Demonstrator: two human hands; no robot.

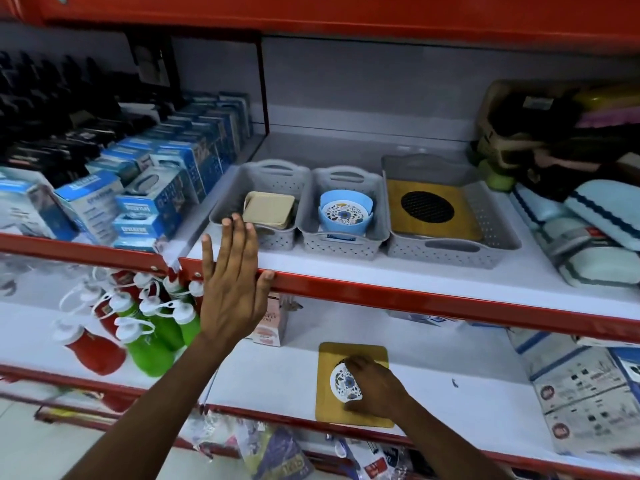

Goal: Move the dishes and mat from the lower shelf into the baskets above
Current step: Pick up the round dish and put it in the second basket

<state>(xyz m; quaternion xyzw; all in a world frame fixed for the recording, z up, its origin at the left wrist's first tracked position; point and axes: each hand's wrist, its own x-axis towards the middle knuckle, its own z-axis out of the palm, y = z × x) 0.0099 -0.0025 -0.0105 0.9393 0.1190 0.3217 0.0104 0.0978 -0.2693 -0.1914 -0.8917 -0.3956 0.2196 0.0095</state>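
On the lower shelf lies a yellow square mat (349, 353), and on it a small round dish with a blue floral pattern (343, 382). My right hand (375, 388) curls over this dish, fingers touching it. My left hand (233, 278) is flat and spread against the red front edge of the upper shelf, holding nothing. Three grey baskets stand on the upper shelf: the left basket (225, 199) holds beige square dishes (268, 207), the middle basket (343, 242) holds blue bowls with a floral dish (344, 209), the right basket (491, 220) holds a yellow mat with a black round centre (429, 209).
Blue boxes (152, 202) crowd the upper shelf to the left, folded pale blue towels (595, 220) to the right. Red and green bottles (138, 327) stand on the lower shelf at left, a small carton (270, 327) behind my left wrist, printed packs (585, 386) at right.
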